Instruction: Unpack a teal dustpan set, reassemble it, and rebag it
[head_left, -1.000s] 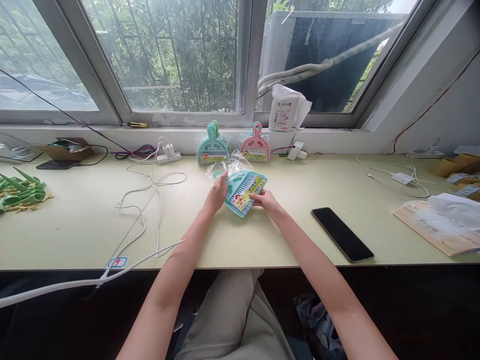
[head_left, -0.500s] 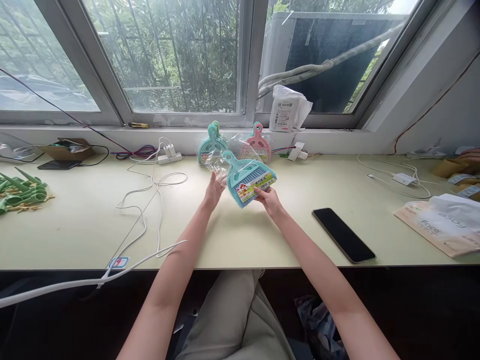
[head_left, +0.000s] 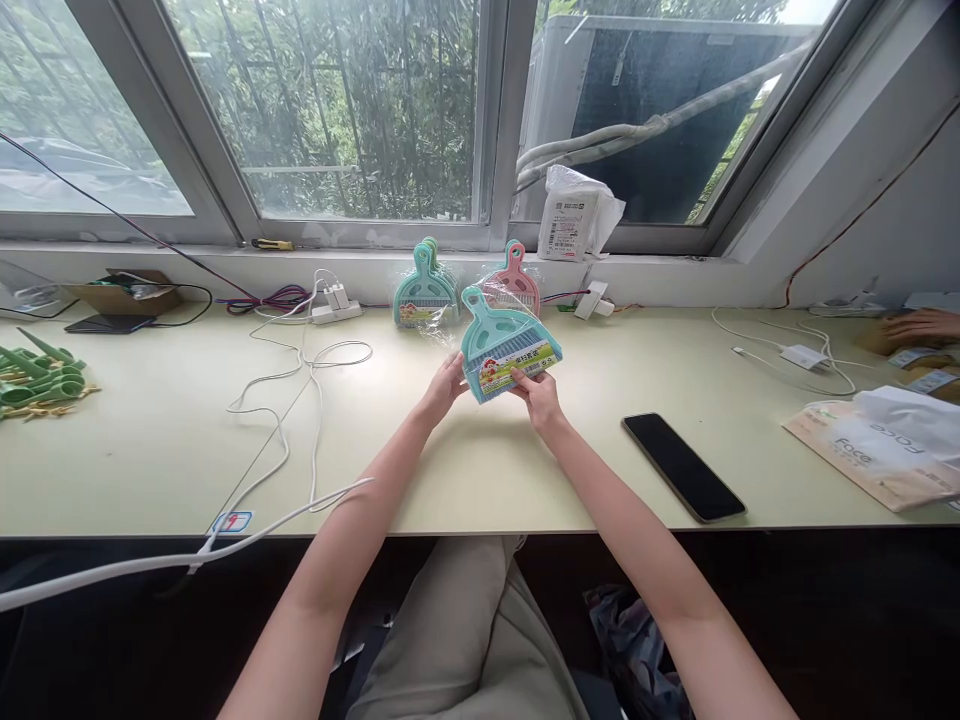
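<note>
A teal dustpan and brush set in clear plastic wrap is held up over the table, handle tilted toward the upper left. My right hand grips its lower right, thumb on the printed label. On the left edge, my left hand is closed around the pan's side; some of its fingers are hidden behind it. Behind stand several teal and green dustpan sets, leaning by the wall. A pink dustpan set stands to their right, partly covered by the held one.
A black phone lies on the right, near a tissue pack. White cables run across the left side, beside green plastic pieces. Another person's hand rests at the far right. A power strip sits at the back.
My left hand has shifted from the loose wrap to the pan's left edge. The held set has moved slightly right and turned more upright. Another person's hand has appeared at far right.
</note>
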